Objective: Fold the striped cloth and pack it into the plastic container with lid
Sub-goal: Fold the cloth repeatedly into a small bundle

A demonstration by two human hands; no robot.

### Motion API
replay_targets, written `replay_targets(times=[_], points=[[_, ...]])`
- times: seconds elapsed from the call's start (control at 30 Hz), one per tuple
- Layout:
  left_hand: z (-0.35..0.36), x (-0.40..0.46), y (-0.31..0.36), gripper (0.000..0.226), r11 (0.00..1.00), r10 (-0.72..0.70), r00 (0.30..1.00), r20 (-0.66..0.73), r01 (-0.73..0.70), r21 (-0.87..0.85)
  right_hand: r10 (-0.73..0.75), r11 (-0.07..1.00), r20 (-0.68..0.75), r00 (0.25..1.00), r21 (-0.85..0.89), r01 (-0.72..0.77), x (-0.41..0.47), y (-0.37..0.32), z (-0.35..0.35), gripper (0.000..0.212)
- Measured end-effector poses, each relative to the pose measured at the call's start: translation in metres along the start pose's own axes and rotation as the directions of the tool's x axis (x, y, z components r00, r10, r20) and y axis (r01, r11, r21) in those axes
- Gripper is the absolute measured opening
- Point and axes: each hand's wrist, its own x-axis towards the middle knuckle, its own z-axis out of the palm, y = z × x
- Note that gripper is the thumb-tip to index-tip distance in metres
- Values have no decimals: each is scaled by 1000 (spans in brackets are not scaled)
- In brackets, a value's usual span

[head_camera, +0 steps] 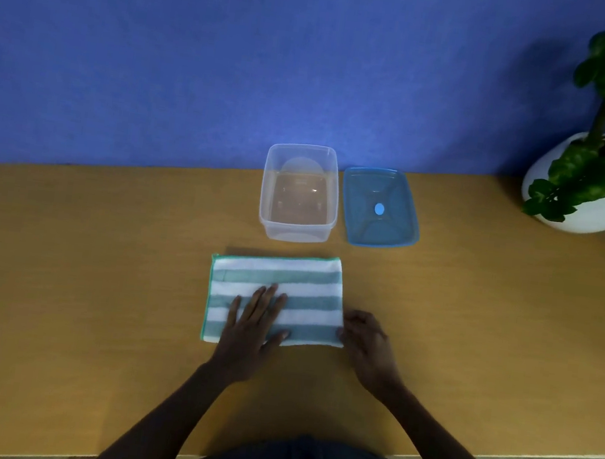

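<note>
The striped cloth, teal and white with a green hem, lies folded into a flat rectangle on the wooden table. My left hand rests flat on its lower middle, fingers spread. My right hand is at the cloth's right edge, fingers curled and touching its lower right corner. Behind the cloth stands the clear plastic container, empty and uncovered. Its blue lid lies flat on the table just right of it.
A white pot with a green plant stands at the table's back right corner. A blue wall runs behind the table. The table's front edge is close to my body, and floor shows at lower right.
</note>
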Motion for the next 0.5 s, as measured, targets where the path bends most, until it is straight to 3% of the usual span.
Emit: replay_targets(times=[0.07, 0.2, 0.3, 0.37, 0.5], points=[[-1, 0, 1, 69, 1000, 11, 1000, 4, -11, -15, -46, 956, 28, 999, -288, 52, -1, 8, 1, 60], [-5, 7, 6, 68, 997, -12, 999, -50, 8, -77, -11, 953, -38, 999, -304, -1, -3, 2, 2, 77], [-9, 17, 20, 61, 999, -13, 988, -151, 5, -49, 70, 964, -145, 987, -244, -104, -2, -10, 6, 62], [-12, 26, 38, 54, 999, 43, 981, -190, -42, 12, 78, 945, -181, 980, -299, -131, -2, -16, 8, 54], [-20, 50, 73, 49, 999, 30, 991, -134, -26, 31, 115, 915, -169, 979, -366, -171, 3, -28, 12, 45]])
